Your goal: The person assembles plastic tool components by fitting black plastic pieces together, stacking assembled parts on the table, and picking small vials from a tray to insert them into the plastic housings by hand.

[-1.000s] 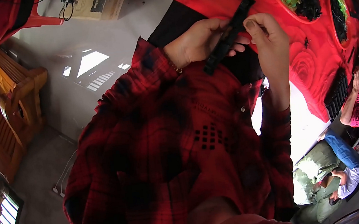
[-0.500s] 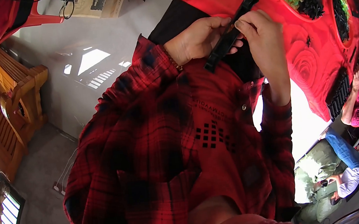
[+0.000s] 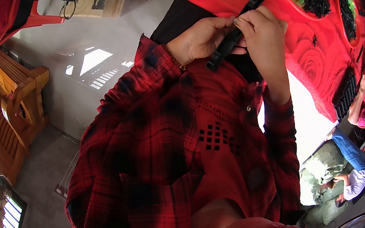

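Note:
A long, narrow black plastic strip (image 3: pixel 224 51) with raised ends is held slantwise between my two hands, above my lap. My left hand (image 3: pixel 198 40) supports it from below and the side, its fingers curled around the middle. The thumb and fingers of my right hand (image 3: pixel 265 36) pinch the strip on its upper half. Whatever small piece may lie under the right fingertips is hidden. Just past the hands is the edge of a table with a red rose-patterned cloth (image 3: pixel 310 67).
A red basin (image 3: pixel 290 5) of green and black small pieces stands on the table, with a second basin (image 3: pixel 344 23) farther right. Several black strips (image 3: pixel 345 95) lie in a row at the table's edge. Co-workers sit at right. A wooden bench (image 3: pixel 1 124) and cardboard box (image 3: pixel 101 2) stand left.
My right hand has shifted slightly left along with its wrist, and its fingers have closed more over the strip. The strip has tilted a little; my left hand stays nearly in place.

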The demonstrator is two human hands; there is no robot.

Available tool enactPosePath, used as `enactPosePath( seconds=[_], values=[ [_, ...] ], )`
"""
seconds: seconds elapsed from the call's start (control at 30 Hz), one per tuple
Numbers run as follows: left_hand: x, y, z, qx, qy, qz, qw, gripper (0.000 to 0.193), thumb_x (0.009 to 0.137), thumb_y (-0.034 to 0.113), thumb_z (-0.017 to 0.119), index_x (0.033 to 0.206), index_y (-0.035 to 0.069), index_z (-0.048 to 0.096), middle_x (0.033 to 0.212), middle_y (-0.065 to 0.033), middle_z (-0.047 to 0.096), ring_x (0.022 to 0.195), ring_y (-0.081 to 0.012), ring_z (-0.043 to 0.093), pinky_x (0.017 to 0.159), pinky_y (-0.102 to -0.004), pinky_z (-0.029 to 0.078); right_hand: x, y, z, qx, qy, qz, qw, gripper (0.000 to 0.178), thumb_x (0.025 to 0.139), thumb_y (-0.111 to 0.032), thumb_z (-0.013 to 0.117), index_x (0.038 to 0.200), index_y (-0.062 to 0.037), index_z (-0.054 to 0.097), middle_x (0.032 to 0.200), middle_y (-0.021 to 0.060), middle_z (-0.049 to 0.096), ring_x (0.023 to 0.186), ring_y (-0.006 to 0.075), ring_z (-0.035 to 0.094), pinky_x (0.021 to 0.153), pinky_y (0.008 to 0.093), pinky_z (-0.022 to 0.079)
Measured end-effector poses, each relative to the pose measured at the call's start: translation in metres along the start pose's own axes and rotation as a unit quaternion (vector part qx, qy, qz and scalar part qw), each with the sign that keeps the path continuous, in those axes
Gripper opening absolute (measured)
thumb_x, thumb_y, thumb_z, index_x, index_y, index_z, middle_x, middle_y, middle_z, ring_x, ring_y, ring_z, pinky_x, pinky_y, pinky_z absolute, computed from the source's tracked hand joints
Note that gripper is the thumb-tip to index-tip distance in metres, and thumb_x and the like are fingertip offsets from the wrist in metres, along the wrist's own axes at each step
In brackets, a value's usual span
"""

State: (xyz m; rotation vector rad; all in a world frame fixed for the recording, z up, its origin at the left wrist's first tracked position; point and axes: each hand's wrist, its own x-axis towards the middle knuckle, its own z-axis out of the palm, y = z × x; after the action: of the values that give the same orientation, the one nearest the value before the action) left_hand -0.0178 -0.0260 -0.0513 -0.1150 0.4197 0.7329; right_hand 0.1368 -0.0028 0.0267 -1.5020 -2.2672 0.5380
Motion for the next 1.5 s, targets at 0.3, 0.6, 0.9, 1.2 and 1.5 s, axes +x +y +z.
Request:
enactPosePath(
  seconds=[0.3,0.6,0.9,1.2,1.5],
  values=[
    [-0.007,0.0,0.004,0.144,0.055,0.042,0.987,0.035,0.107,0.032,0.041,0.122,0.004,0.055,0.111,-0.0146,0.063,0.105,-0.0303,0.065,0.085,-0.0499,0.058,-0.005,-0.002,0.007,-0.049,0.033,-0.004,0.998,0.014,0.086,-0.022,0.07,0.079,-0.0097,0.068,0.077,0.0026,0.062,0.073,0.0224,0.06,0.079,0.0374,0.034],
    [-0.032,0.008,0.001,0.174,0.034,0.015,0.984,0.041,0.102,0.025,0.05,0.135,0.001,0.048,0.124,-0.0137,0.059,0.106,-0.028,0.064,0.088,-0.0434,0.057,-0.006,-0.005,0.014,-0.012,0.061,0.059,0.996,0.016,0.086,-0.023,0.071,0.078,-0.0092,0.068,0.077,0.0027,0.062,0.07,0.0226,0.059,0.08,0.0376,0.035],
    [-0.036,0.0,0.016,0.341,0.108,0.076,0.931,0.039,0.097,0.016,0.058,0.131,-0.003,0.051,0.115,-0.0107,0.065,0.089,-0.0181,0.069,0.082,-0.0296,0.056,-0.01,-0.007,0.022,-0.033,0.098,0.061,0.993,0.017,0.086,-0.025,0.072,0.08,-0.0099,0.069,0.076,0.0028,0.062,0.068,0.0224,0.058,0.079,0.0382,0.036],
    [-0.029,-0.004,0.023,0.626,0.188,0.149,0.742,0.038,0.101,0.034,0.052,0.106,-0.003,0.06,0.083,-0.0123,0.07,0.069,-0.0238,0.07,0.068,-0.0357,0.056,-0.01,-0.01,0.023,-0.04,0.093,0.072,0.992,0.015,0.086,-0.025,0.073,0.081,-0.0103,0.071,0.073,0.0015,0.061,0.066,0.0202,0.057,0.077,0.0362,0.035],
    [-0.025,-0.01,0.01,0.714,0.196,0.225,0.633,0.034,0.101,0.03,0.051,0.096,-0.002,0.056,0.073,-0.0237,0.065,0.072,-0.0419,0.066,0.065,-0.0486,0.053,-0.019,0.005,0.03,0.174,0.112,0.104,0.973,0.011,0.09,-0.017,0.071,0.088,-0.006,0.071,0.076,0.0023,0.063,0.067,0.0123,0.057,0.074,0.0306,0.04]
  ],
)
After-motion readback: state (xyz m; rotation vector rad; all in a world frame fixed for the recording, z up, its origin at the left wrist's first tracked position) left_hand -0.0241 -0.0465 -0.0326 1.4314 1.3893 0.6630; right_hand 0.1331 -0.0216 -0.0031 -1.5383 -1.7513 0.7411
